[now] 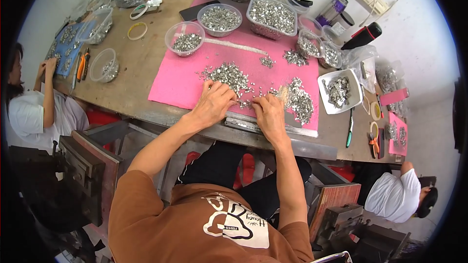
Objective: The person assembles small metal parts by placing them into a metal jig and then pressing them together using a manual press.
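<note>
Just hands (214,101) among silver pieces (231,75) on pink mat (180,80).

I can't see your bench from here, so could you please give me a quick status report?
Left hand and right hand flat on pink mat, fingers in small metal parts. Nothing gripped. Bowls behind, clear of hands.

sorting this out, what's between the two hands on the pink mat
In the head view, a thin scatter of small silver metal pieces lies between the left hand and right hand.
</note>
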`<state>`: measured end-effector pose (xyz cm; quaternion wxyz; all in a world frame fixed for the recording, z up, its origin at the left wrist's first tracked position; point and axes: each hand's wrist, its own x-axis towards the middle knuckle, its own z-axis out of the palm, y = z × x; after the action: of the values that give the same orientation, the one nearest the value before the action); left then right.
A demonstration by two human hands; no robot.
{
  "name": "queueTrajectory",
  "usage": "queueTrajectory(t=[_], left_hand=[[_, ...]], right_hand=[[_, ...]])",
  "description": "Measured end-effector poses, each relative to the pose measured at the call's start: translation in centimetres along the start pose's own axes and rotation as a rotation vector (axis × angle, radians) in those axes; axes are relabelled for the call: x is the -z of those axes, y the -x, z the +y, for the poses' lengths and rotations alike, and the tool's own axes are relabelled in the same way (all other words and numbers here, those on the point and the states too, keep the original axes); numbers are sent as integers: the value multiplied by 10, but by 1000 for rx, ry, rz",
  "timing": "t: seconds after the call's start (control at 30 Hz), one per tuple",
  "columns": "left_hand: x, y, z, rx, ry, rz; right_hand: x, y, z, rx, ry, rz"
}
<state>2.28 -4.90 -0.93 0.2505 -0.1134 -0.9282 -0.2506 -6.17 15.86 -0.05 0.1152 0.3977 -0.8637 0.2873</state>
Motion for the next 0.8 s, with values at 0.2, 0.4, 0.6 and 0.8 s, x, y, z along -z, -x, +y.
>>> queueTrajectory(t=[0.2, 0.4, 0.6, 0.8], left_hand=[[21, 4, 4, -12, -25, -64], [29, 8, 4, 64, -6, -98], [15, 9, 10, 85, 13, -96], [21, 9, 4, 101, 70, -145]], right_hand=[[7, -1, 0, 6, 22, -8], [12, -2, 4, -2, 31, -80], [17, 3, 1, 31, 109, -42], [32, 35, -31, -77, -341, -47]])
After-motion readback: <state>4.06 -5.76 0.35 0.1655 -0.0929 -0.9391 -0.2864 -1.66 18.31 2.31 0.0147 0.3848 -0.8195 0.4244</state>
